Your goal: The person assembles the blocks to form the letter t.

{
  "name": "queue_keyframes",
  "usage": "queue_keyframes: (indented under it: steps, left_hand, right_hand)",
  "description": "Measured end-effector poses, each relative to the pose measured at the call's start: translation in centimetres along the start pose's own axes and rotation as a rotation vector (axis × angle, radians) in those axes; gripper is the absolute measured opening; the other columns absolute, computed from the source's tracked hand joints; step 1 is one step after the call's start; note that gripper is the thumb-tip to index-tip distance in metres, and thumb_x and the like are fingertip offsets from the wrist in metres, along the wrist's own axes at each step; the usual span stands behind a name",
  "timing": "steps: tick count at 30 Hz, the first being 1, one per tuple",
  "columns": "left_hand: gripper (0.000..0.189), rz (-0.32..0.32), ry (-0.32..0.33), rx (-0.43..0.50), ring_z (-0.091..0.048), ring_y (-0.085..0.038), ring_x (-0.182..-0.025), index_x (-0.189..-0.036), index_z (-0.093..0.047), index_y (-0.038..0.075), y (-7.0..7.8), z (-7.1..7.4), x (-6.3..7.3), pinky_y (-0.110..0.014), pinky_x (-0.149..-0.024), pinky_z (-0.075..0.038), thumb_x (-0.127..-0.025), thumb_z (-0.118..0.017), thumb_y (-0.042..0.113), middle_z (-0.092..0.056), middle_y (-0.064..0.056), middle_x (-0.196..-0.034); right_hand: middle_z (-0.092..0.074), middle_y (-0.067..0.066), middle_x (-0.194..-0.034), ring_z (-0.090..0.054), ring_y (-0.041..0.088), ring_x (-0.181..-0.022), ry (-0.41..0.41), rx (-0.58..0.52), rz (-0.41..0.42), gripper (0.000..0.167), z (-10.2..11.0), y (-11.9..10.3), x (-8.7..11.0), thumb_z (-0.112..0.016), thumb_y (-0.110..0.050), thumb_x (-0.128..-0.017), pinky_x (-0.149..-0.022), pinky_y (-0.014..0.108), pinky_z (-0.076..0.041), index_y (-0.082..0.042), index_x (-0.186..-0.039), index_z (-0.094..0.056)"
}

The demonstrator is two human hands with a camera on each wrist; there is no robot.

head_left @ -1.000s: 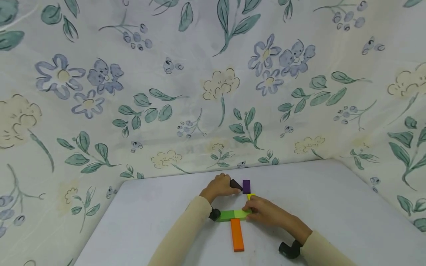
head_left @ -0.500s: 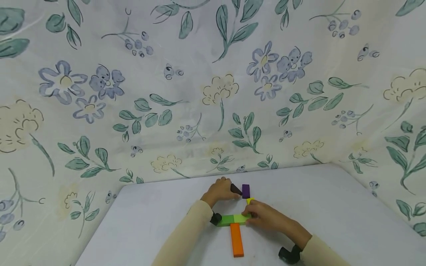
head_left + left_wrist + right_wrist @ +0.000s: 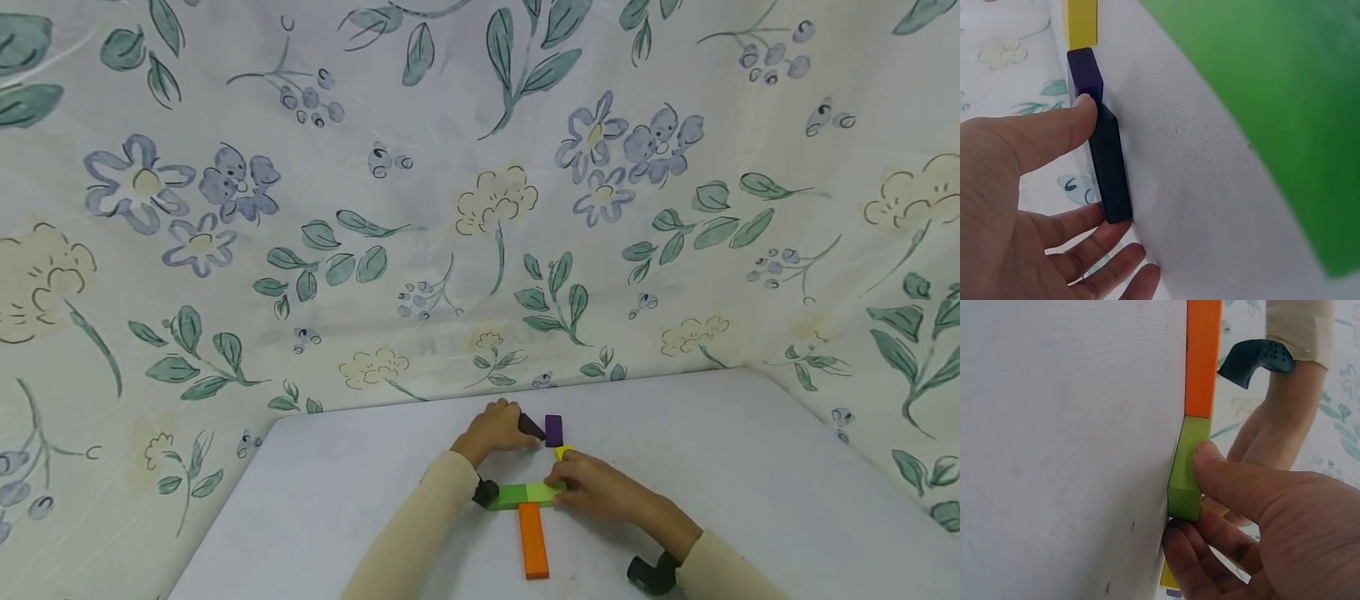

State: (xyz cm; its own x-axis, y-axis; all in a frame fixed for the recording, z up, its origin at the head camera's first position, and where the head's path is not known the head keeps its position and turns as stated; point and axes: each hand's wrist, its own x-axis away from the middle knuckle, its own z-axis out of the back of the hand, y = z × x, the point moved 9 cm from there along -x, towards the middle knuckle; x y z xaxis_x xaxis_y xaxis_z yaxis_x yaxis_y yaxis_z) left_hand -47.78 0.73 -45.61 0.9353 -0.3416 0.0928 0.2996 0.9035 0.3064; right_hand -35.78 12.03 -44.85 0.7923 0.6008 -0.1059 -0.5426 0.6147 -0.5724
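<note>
My left hand [image 3: 493, 430] pinches a black block [image 3: 1109, 165] at its ends, between thumb and a finger. The black block lies slanted, its upper end by a small purple block [image 3: 553, 430]; the left thumb tip covers where they meet in the left wrist view. My right hand [image 3: 603, 487] pinches a light green block [image 3: 1186, 465] lying on the table. That block is end to end with a darker green block [image 3: 512, 497]. An orange block [image 3: 533, 542] runs from their middle toward me. A yellow block [image 3: 564, 452] is partly hidden behind the right fingers.
All the blocks lie on a white table [image 3: 697, 442]. Floral cloth [image 3: 450, 250] hangs behind and beside it. Black wrist cameras sit at the left wrist [image 3: 486, 492] and right wrist [image 3: 652, 575], the left one close to the darker green block.
The head view has tilted up slightly, so the table appears a little lower. Both hands keep their places on the same blocks.
</note>
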Motion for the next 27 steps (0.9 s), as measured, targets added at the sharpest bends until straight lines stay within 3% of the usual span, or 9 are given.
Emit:
queue_keyframes:
  steps: [15, 27]
  left_hand:
    - [0.062, -0.032, 0.001, 0.027, -0.052, -0.021, -0.096, -0.118, -0.063, 0.003, -0.12, -0.11, 0.0, -0.04, -0.092, -0.053, -0.079, -0.08, 0.049, -0.06, -0.007, -0.107]
    - [0.059, -0.045, -0.001, 0.027, -0.051, -0.02, -0.092, -0.114, -0.064, 0.002, -0.19, -0.18, -0.15, -0.038, -0.087, -0.052, -0.079, -0.08, 0.047, -0.059, -0.007, -0.102]
  right_hand:
    - [-0.06, -0.005, -0.097, -0.052, 0.003, -0.083, 0.005, -0.001, -0.007, 0.02, 0.03, 0.03, 0.06, -0.075, -0.018, -0.089, -0.077, 0.019, -0.052, -0.013, -0.108, -0.074]
    - [-0.061, -0.004, -0.097, -0.052, 0.003, -0.083, 0.001, -0.006, 0.0, 0.02, -0.02, 0.04, 0.04, -0.075, -0.017, -0.089, -0.077, 0.019, -0.053, -0.011, -0.108, -0.074]
